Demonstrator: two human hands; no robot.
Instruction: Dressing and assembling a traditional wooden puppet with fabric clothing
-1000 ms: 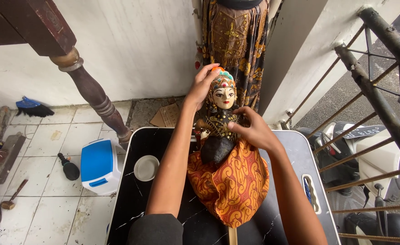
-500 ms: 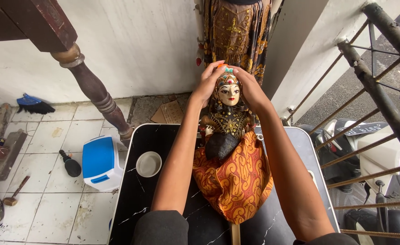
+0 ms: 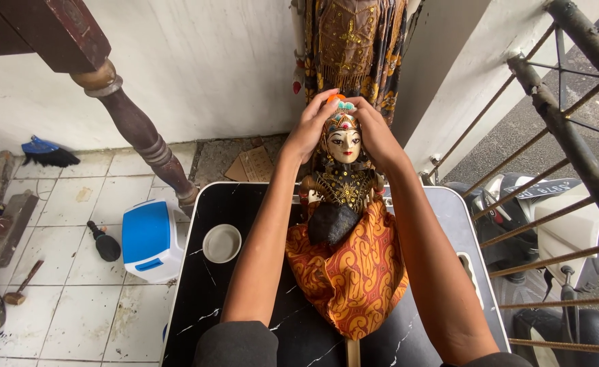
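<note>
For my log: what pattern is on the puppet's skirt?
Orange skirt with dark swirling batik curls, clearest in the head view.

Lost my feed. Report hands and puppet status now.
Left hand and right hand cup the puppet head. Puppet upright over black table. White bowl beside, apart.

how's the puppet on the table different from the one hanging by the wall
The puppet on the table lies flat with its painted face up, both hands, left hand and right hand, cupping its head; the hanging puppet stands upright against the wall, untouched, its head out of frame. The first wears a bright orange patterned skirt; the second's cloth is darker brown with gold trim. Both have batik-style cloth and gold ornament.
</note>
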